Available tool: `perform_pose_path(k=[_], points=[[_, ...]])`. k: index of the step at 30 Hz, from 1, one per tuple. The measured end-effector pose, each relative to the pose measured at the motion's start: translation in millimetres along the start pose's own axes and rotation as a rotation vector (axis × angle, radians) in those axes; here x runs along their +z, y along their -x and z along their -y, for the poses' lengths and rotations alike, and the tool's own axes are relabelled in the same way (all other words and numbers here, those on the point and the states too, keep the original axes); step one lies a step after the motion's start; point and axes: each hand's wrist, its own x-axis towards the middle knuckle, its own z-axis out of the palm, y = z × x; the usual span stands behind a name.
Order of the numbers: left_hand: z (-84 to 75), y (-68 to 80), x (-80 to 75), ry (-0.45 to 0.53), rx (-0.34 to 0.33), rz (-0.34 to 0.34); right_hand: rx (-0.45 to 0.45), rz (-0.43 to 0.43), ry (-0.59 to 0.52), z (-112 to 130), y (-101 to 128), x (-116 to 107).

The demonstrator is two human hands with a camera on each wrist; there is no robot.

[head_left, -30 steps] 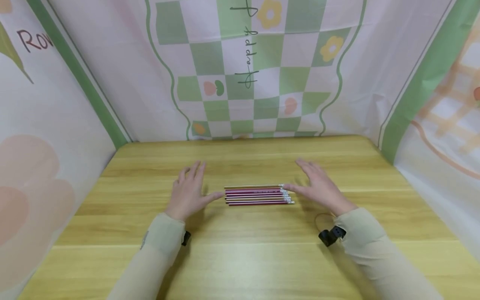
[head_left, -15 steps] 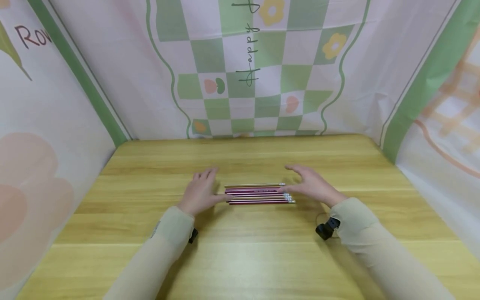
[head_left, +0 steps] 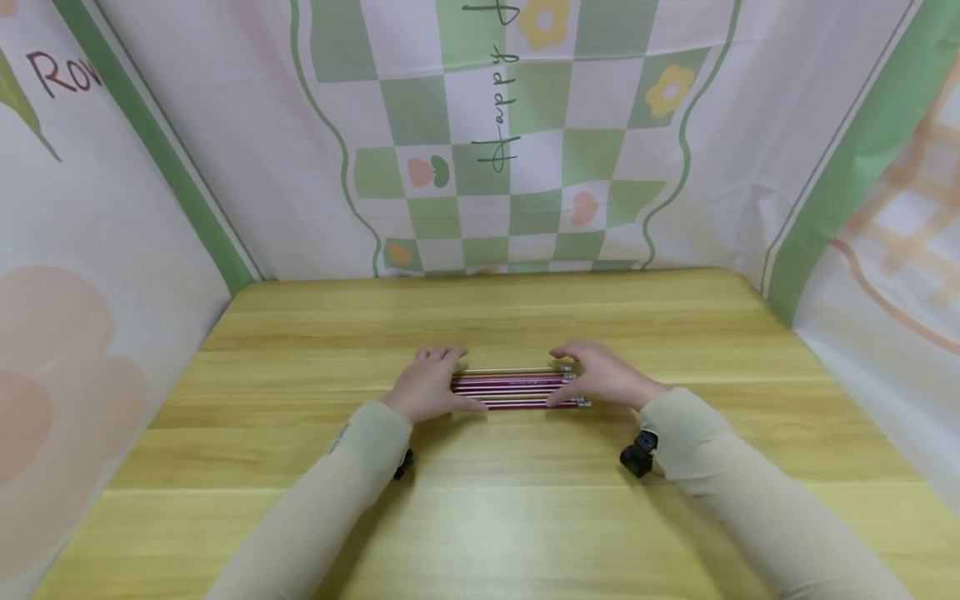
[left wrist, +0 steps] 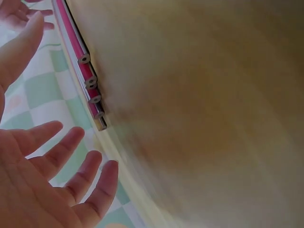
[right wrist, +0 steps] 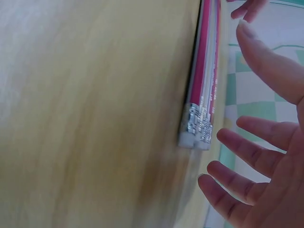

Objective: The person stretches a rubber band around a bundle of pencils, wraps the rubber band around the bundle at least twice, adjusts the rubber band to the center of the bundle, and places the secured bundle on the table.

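Now we cup pencils (head_left: 516,388) between left hand (head_left: 430,386) and right hand (head_left: 600,377), fingers spread, nothing clamped; uneven push may scatter row.

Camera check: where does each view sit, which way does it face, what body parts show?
Head: worn high, facing forward and down at the wooden table; both sleeves, left hand and right hand over the pencils.
Left wrist: low by the palm, facing the unsharpened ends.
Right wrist: low, facing the eraser ends.
All share the pencils.
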Motion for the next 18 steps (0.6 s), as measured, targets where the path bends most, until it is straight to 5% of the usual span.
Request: perform_pose_path(k=[18], points=[[-1.2,-11.7,5.8,0.106,-0.053,0.098,0.000,0.031,0.097,-4,-9,7]])
